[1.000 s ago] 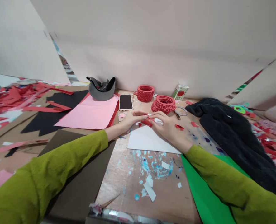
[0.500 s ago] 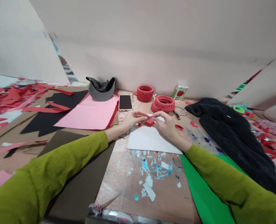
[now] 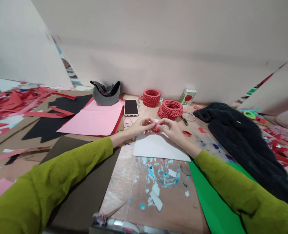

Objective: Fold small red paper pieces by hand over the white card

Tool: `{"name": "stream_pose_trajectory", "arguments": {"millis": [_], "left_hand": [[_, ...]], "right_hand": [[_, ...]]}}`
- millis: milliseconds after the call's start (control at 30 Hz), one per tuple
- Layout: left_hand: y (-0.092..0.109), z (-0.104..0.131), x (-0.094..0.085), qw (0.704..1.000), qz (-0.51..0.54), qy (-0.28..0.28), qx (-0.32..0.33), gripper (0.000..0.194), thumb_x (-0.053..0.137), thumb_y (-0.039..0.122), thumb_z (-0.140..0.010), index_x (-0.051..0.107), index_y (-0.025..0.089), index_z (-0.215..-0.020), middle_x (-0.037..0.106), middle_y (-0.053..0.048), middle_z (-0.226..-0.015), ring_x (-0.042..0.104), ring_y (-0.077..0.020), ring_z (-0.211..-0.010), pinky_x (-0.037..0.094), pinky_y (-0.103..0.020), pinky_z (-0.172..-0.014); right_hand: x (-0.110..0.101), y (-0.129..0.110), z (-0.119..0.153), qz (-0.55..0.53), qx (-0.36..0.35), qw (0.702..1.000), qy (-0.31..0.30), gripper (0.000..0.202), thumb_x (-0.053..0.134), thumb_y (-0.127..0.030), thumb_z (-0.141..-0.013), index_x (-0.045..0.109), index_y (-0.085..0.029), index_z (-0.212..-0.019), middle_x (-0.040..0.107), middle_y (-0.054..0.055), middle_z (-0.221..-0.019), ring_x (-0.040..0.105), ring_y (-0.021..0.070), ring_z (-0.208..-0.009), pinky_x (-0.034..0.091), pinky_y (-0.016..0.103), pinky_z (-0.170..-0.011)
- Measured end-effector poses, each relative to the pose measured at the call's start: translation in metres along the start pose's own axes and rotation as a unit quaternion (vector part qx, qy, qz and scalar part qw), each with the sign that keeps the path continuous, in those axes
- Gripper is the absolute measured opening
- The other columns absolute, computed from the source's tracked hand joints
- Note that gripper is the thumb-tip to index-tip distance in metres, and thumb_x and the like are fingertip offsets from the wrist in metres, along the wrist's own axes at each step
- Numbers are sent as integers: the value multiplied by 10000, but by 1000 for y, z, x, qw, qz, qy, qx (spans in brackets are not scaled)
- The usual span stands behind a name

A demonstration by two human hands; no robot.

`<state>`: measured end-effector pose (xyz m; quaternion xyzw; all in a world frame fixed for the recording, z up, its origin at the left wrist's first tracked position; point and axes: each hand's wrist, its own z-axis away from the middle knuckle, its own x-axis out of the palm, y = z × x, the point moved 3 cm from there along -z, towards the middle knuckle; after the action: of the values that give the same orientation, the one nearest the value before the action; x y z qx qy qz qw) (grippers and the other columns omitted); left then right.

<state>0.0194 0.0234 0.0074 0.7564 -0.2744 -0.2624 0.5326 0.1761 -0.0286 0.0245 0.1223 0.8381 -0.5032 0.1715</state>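
Between the fingertips of both hands is a small folded piece of red paper (image 3: 155, 128), partly hidden by the fingers. My left hand (image 3: 143, 125) pinches it from the left, thumb and forefinger together. From the right, my right hand (image 3: 169, 129) grips the same piece. Both hands are over a white sheet (image 3: 158, 146) lying on the table. Small red scraps lie by the left fingers, and a folded red paper piece (image 3: 187, 133) rests to the right of my right hand.
Beyond the hands stand two red ring-shaped stacks (image 3: 151, 98), (image 3: 170, 110), a phone (image 3: 131, 107) and a small carton (image 3: 188, 96). Pink paper (image 3: 92, 120) with a grey cap (image 3: 106, 94) is at left. Dark cloth (image 3: 239, 136) and a green sheet (image 3: 219, 195) lie at right.
The fingers of both hands have curled closer round the red paper, and its visible part is smaller now. Both hands have shifted very slightly; the table items stay as they were.
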Motion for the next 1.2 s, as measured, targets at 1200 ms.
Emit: {"name": "stream_pose_trajectory", "arguments": {"millis": [1200], "left_hand": [[-1,4,-2,994,-30,97,-38,319,668,414,-776,739,131,-904,724,-78,-833,613,-122,-662,452,-212,-584]], "right_hand": [[1,-12,5,136,-18,990,17,187,569,-330,-864,642,-189,-764,680,33,-751,600,169,-692,447,284,-655]]}}
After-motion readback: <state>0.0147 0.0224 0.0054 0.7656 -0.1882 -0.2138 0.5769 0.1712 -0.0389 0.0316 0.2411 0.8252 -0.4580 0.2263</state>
